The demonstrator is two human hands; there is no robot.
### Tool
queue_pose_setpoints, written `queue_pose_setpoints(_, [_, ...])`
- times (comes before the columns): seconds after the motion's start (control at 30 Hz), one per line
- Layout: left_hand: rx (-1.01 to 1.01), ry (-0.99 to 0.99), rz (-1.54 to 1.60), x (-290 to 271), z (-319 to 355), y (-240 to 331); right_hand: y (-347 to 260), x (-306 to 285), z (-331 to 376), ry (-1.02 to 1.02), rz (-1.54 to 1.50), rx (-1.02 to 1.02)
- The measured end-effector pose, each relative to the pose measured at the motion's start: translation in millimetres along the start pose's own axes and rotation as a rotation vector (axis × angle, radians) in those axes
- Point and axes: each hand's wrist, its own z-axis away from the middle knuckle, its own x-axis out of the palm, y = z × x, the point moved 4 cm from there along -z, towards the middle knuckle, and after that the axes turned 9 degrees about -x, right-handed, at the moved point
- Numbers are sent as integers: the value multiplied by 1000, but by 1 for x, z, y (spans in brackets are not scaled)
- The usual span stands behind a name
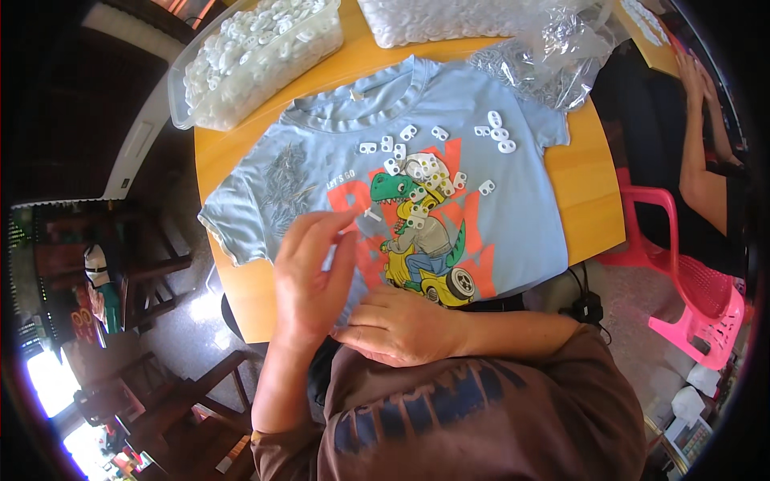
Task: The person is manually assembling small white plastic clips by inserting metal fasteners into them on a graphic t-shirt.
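My left hand [309, 268] is raised over a light blue T-shirt [513, 208] with a dinosaur print. Its thumb and fingers are curved with a gap between them. A small white plastic piece [371, 214] is just beyond the fingertips; whether they touch it I cannot tell. Low at the table's near edge, my right hand [401, 325] is curled closed, and what it may hold is hidden. Several white two-holed plastic pieces [416, 216] lie scattered on the print and toward the shirt's right side. A pile of thin metal pins [287, 186] rests on its left side.
A clear tub [178, 100] full of white pieces stands at the back left of the wooden table [597, 192]. Another heap of white pieces [433, 24] is at the back. A plastic bag of metal pins [553, 64] lies right of it. A pink chair [682, 264] and another person's arm [704, 188] are at the right.
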Motion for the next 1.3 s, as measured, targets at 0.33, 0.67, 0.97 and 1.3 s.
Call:
queue_pose_setpoints(0.33, [262, -86, -441, 43, -30, 15, 2, 4, 0, 35, 25, -71])
queue_pose_setpoints(0.67, [83, 132, -427, -17, 5, -20, 1, 1, -4, -15, 11, -58])
queue_pose_setpoints(0.97, [120, 195, -486, -20, -15, -11, -1, 7, -4, 1, 90, -64])
queue_pose_setpoints(1.3, [161, 234, -667, -21, -31, -33, 0, 7, -2, 11, 109, -82])
